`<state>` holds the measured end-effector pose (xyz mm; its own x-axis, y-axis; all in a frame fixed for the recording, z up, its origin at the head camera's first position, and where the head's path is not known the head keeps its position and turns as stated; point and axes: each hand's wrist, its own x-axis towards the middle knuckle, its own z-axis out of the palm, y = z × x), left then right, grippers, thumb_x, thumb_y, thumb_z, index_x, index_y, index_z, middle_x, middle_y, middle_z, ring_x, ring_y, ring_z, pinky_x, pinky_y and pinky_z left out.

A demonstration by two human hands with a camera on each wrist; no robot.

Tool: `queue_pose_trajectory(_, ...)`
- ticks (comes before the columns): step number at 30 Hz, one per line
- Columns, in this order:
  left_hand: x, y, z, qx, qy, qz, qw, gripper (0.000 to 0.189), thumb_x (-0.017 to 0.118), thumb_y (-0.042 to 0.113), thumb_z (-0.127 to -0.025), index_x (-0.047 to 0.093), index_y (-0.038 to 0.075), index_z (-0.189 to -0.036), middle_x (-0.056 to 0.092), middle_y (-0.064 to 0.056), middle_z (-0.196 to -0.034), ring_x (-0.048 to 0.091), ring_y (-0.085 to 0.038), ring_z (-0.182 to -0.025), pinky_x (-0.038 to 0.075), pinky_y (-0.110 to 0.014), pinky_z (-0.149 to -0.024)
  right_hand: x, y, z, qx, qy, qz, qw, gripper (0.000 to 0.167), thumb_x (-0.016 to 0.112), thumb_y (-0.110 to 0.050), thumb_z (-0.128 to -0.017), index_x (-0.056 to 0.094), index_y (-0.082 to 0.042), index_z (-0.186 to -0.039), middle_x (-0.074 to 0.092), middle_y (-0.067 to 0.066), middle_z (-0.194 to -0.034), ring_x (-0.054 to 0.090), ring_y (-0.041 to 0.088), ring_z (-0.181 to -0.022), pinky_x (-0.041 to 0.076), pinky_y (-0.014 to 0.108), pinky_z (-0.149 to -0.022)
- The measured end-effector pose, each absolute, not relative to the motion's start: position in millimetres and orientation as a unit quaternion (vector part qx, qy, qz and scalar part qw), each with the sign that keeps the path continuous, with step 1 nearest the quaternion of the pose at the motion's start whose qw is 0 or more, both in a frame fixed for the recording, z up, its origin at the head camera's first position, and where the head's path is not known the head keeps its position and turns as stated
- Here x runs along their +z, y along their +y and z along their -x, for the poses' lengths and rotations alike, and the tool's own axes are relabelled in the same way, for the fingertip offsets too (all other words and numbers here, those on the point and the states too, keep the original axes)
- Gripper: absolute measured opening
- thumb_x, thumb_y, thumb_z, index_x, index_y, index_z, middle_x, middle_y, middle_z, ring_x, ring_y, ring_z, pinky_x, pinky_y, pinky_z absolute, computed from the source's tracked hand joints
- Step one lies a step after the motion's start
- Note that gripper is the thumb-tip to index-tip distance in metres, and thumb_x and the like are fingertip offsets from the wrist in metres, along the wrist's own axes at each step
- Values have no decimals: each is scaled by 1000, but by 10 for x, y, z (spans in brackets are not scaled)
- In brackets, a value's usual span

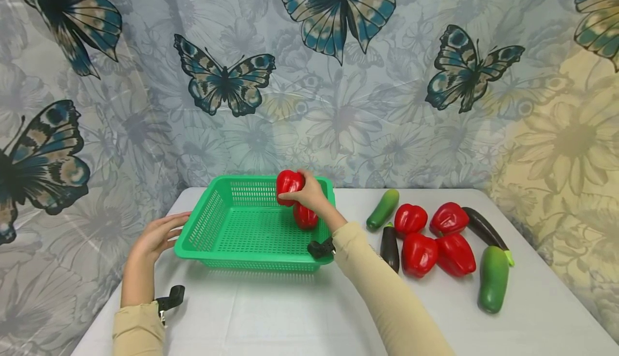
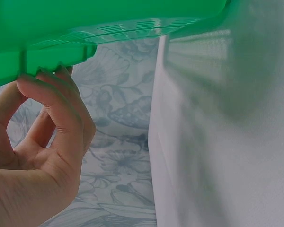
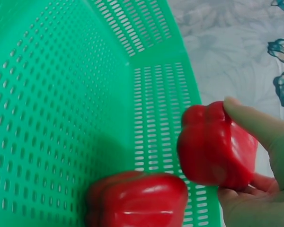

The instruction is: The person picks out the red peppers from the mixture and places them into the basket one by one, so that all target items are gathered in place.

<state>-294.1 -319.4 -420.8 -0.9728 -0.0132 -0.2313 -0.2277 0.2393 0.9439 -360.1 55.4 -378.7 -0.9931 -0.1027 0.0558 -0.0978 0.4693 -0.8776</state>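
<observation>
Head view: a person's right hand (image 1: 309, 194) holds a red pepper (image 1: 289, 185) over the far right part of a green basket (image 1: 203, 227), just left of frame centre.
Right grip: fingers and thumb curled round the held pepper; in the right wrist view a fingertip (image 3: 239, 111) lies on its top and the palm cups it from below.
Held pepper: above the basket floor, close to the perforated far wall (image 3: 156, 118), touching nothing but the hand.
Already inside: a second red pepper (image 1: 305, 216) lies on the basket floor directly under the hand, at the lower middle of the right wrist view (image 3: 137, 201).
Left grip: the left hand (image 1: 157, 236) rests at the basket's left rim; in the left wrist view its curled fingers (image 2: 57, 104) touch the underside of the rim (image 2: 61, 59), steadying it.
Doing it well: judged from this, lower the held pepper onto bare floor to the left of the lying one, not on top of it, so it neither rolls nor knocks the other.
Release: let go only once the pepper sits on the floor, then lift the hand straight up, clear of the wall.
Steadying: keep the left hand on the rim so the light basket does not slide on the bench (image 1: 271, 313).
Right of frame: four more red peppers (image 1: 430, 238), two cucumbers (image 1: 493, 278) and two aubergines (image 1: 389, 246) lie on the bench, well apart from the basket.
</observation>
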Motion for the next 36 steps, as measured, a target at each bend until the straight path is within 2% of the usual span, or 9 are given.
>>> queue_pose_trajectory(4,-4198,-3200,2934,611,783,73,89,54,65,46,-92,56,20,-139,55,30,-101,47,-26,-129,52,-23,-85,-3803,536,3615,-504,862,60,10,89,82,-28,-79,33,-11,-151,47,15,-145,49,34,-131,45,53,-104)
queue_pose_trajectory(12,-4197,-3206,2915,622,774,72,93,54,65,45,-92,55,21,-140,53,30,-102,33,-41,-142,51,-22,-85,-3823,475,3626,-496,865,73,15,91,83,-27,-78,33,-8,-150,47,17,-145,49,35,-130,47,50,-102)
queue_pose_trajectory(17,-4193,-3194,2915,617,778,71,90,59,64,46,-92,51,17,-143,53,29,-104,33,-41,-142,50,-22,-86,-3842,440,3632,-484,871,79,16,90,84,-29,-77,35,-7,-149,49,17,-143,49,35,-130,47,51,-102)
queue_pose_trajectory(18,-4189,-3194,2913,616,779,70,89,58,64,45,-93,52,17,-142,53,29,-103,41,-39,-138,51,-22,-85,-3846,435,3633,-480,874,79,17,90,84,-29,-76,35,-7,-149,49,17,-142,49,35,-130,47,52,-102)
queue_pose_trajectory(21,-4184,-3191,2910,618,778,71,87,55,65,44,-93,54,18,-141,54,30,-102,41,-38,-137,51,-22,-84,-3855,421,3636,-471,878,83,19,90,84,-30,-77,35,-7,-149,49,17,-142,50,35,-129,47,52,-101)
queue_pose_trajectory(27,-4188,-3184,2917,622,775,74,86,56,66,44,-92,55,18,-140,54,29,-101,33,-42,-142,51,-22,-84,-3864,408,3626,-468,879,90,22,89,83,-27,-77,34,-5,-149,49,17,-142,50,35,-129,48,51,-101)
queue_pose_trajectory(30,-4189,-3187,2920,621,776,75,85,54,66,44,-92,56,19,-139,55,29,-101,38,-40,-139,52,-22,-83,-3877,414,3618,-459,884,90,27,88,83,-28,-78,36,-5,-148,49,17,-142,50,34,-129,48,51,-101)
queue_pose_trajectory(33,-4191,-3193,2924,616,780,74,84,51,66,43,-92,58,20,-137,56,30,-100,47,-31,-130,52,-23,-84,-3897,424,3615,-453,887,87,33,86,82,-29,-78,36,-6,-148,49,17,-142,51,34,-128,48,51,-100)
queue_pose_trajectory(36,-4193,-3193,2929,613,782,73,84,54,66,43,-92,56,18,-139,56,30,-100,48,-27,-128,53,-23,-84,-3907,427,3617,-455,886,86,36,86,82,-30,-79,36,-7,-148,49,16,-143,51,34,-128,48,52,-100)
